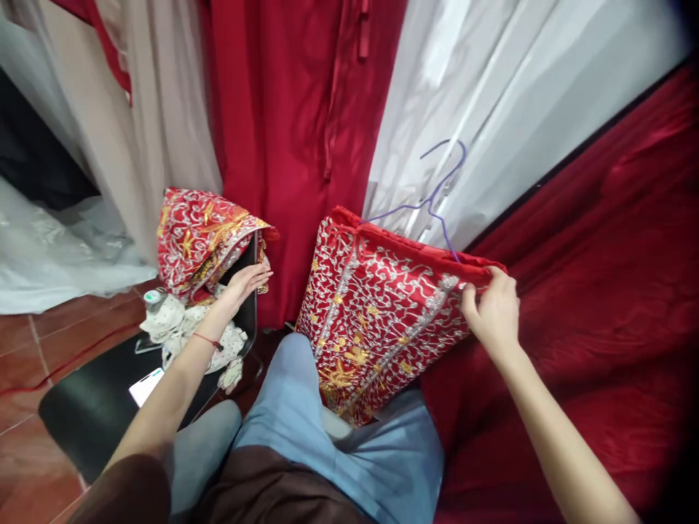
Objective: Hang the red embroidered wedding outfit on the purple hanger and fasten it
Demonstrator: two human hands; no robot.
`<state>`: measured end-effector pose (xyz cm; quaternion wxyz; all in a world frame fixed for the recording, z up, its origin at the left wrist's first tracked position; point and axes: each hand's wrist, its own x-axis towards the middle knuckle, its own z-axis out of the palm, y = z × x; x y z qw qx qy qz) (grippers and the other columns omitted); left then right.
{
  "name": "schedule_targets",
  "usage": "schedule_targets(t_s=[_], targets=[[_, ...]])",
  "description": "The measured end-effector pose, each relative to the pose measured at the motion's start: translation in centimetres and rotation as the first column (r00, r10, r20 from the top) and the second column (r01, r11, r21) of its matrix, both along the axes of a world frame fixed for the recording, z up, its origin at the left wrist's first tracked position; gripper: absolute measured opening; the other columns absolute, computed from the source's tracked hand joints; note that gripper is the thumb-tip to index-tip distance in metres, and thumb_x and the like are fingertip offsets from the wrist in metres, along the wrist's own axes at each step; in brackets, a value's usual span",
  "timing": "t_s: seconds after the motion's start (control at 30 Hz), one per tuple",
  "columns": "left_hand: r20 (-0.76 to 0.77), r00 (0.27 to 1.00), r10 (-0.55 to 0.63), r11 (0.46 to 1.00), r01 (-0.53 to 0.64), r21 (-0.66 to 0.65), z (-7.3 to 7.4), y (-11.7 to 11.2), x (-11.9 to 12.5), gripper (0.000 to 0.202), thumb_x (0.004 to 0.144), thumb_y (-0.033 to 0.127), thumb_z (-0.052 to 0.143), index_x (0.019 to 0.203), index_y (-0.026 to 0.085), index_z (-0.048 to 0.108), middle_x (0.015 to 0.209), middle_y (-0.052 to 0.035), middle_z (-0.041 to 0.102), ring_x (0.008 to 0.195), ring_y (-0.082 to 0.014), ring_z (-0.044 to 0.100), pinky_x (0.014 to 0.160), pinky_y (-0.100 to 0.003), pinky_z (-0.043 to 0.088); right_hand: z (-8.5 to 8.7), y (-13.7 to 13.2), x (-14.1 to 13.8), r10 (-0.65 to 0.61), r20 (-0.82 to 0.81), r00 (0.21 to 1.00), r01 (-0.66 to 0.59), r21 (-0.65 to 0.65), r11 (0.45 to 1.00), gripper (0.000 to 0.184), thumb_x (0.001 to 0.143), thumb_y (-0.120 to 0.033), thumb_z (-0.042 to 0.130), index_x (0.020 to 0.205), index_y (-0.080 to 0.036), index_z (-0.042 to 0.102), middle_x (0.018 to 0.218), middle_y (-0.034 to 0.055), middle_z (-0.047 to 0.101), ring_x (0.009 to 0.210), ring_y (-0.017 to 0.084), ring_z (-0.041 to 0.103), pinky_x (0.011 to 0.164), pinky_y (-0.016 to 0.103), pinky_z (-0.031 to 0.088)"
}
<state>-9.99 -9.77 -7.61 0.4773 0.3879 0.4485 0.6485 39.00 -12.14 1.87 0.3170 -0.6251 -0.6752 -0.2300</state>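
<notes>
Crimson cloth (pixel 289 109) hangs in long folds behind the work, seen from the head camera, with white drapery (pixel 491 94) to its right and beige drapery (pixel 180 94) to its left. Deeper red fabric (pixel 590 327) fills the right side, close behind the right forearm. At far left a white hem (pixel 70 255) reaches down to the terracotta tiles (pixel 22 451), where a thin red cord (pixel 81 364) also runs.

A black chair (pixel 81 415) stands at the person's left. On its seat lie a polka-dot cloth (pixel 164 320), a small lidded jar (pixel 153 297) and a flat white object (perhaps a phone) (pixel 145 387); the left forearm, wearing a red string bracelet (pixel 207 340), crosses over the chair and hides part of these. A folded red garment with gold and silver embroidery (pixel 188 233) drapes over the chair's back.

Beside that drape, the left hand (pixel 247 284) has its fingers stretched out and grips nothing; whether it touches the cloth or the chair I cannot tell.

Before the person, the embroidered red panel (pixel 376 327) slants down between the legs in blue trousers (pixel 284 422). The right hand (pixel 498 309) is pinched on its upper right corner, thumb on the front, so most of the panel lies left of and below that grip. A purple hanger (pixel 431 200) rises from the top edge, its hook free against the white drapery.
</notes>
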Motion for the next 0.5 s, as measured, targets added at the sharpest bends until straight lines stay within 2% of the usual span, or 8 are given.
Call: schedule_targets(t_s=[0.03, 0.1, 0.2, 0.27, 0.3, 0.37, 0.43, 0.5], targets=[[0.151, 0.988, 0.043, 0.998, -0.035, -0.053, -0.7, -0.4, -0.8, 0.023, 0.082, 0.035, 0.074, 0.088, 0.014, 0.067, 0.098, -0.0133, 0.073, 0.093, -0.0175, 0.071, 0.086, -0.026, 0.055, 0.1, 0.1, -0.4, -0.015, -0.022, 1.0, 0.015, -0.009, 1.0, 0.059, 0.092, -0.039, 0.038, 0.138, -0.003, 0.044, 0.116, 0.0268, 0.055, 0.107, 0.041, 0.058, 0.088, 0.058, 0.049], [0.373, 0.926, 0.052, 0.997, -0.026, -0.072, -1.1, -0.8, -2.4, 0.044, 0.089, 0.056, 0.059, 0.092, 0.013, 0.067, 0.105, -0.0175, 0.071, 0.102, -0.0202, 0.07, 0.085, -0.028, 0.057, 0.2, -0.2, -1.3, -0.054, -0.057, 0.997, 0.052, -0.026, 0.998, 0.061, 0.092, -0.04, 0.037, 0.141, -0.004, 0.042, 0.122, 0.0301, 0.052, 0.115, 0.044, 0.055, 0.091, 0.061, 0.047], [0.477, 0.879, 0.013, 1.0, -0.022, 0.013, -0.5, -1.2, -4.3, 0.071, 0.085, 0.08, 0.04, 0.098, 0.015, 0.066, 0.112, -0.0195, 0.068, 0.115, -0.0238, 0.066, 0.086, -0.031, 0.059, -0.6, -2.0, -2.9, -0.134, -0.106, 0.985, 0.135, -0.001, 0.991, 0.069, 0.091, -0.047, 0.041, 0.148, -0.007, 0.037, 0.138, 0.0344, 0.042, 0.126, 0.049, 0.046, 0.096, 0.064, 0.042], [0.525, 0.849, 0.065, 0.995, -0.094, 0.029, -0.3, -1.3, -5.5, 0.077, 0.081, 0.086, 0.036, 0.099, 0.017, 0.064, 0.109, -0.0178, 0.068, 0.114, -0.0233, 0.065, 0.084, -0.031, 0.06, -2.0, -4.5, -4.0, -0.153, -0.173, 0.973, 0.164, 0.053, 0.985, 0.079, 0.088, -0.051, 0.048, 0.152, -0.008, 0.032, 0.144, 0.0347, 0.037, 0.133, 0.05, 0.04, 0.101, 0.064, 0.04], [0.566, 0.818, 0.103, 0.991, -0.132, 0.01, -0.4, -1.3, -6.0, 0.074, 0.082, 0.085, 0.035, 0.098, 0.018, 0.063, 0.106, -0.0163, 0.068, 0.111, -0.0218, 0.066, 0.083, -0.03, 0.06, -3.1, -6.0, -4.6, -0.149, -0.213, 0.966, 0.169, 0.08, 0.982, 0.084, 0.086, -0.053, 0.051, 0.153, -0.009, 0.029, 0.146, 0.0347, 0.036, 0.135, 0.05, 0.038, 0.103, 0.063, 0.04], [0.642, 0.743, 0.189, 0.98, -0.188, -0.071, -0.7, -1.2, -7.0, 0.056, 0.091, 0.07, 0.04, 0.094, 0.018, 0.06, 0.099, -0.012, 0.068, 0.101, -0.0165, 0.068, 0.082, -0.025, 0.059, -5.9, -9.3, -5.4, -0.124, -0.277, 0.953, 0.161, 0.113, 0.981, 0.086, 0.086, -0.056, 0.05, 0.155, -0.01, 0.025, 0.144, 0.0341, 0.039, 0.138, 0.047, 0.037, 0.109, 0.061, 0.037], [0.652, 0.709, 0.27, 0.962, -0.228, -0.15, -1.0, -1.1, -7.8, 0.031, 0.097, 0.045, 0.046, 0.091, 0.018, 0.059, 0.093, -0.0083, 0.068, 0.092, -0.0119, 0.069, 0.08, -0.021, 0.058, -9.4, -12.3, -5.9, -0.142, -0.333, 0.932, 0.166, 0.044, 0.985, 0.087, 0.085, -0.06, 0.046, 0.153, -0.008, 0.029, 0.141, 0.0337, 0.041, 0.135, 0.049, 0.04, 0.109, 0.064, 0.036], [0.586, 0.722, 0.368, 0.927, -0.336, -0.168, -0.8, -1.0, -8.4, 0.015, 0.096, 0.027, 0.047, 0.091, 0.018, 0.059, 0.091, -0.0062, 0.068, 0.09, -0.0104, 0.069, 0.08, -0.019, 0.058, -13.1, -14.3, -5.9, -0.196, -0.446, 0.873, 0.166, -0.106, 0.98, 0.089, 0.081, -0.065, 0.049, 0.147, -0.005, 0.038, 0.129, 0.0317, 0.049, 0.127, 0.049, 0.047, 0.101, 0.064, 0.044]])
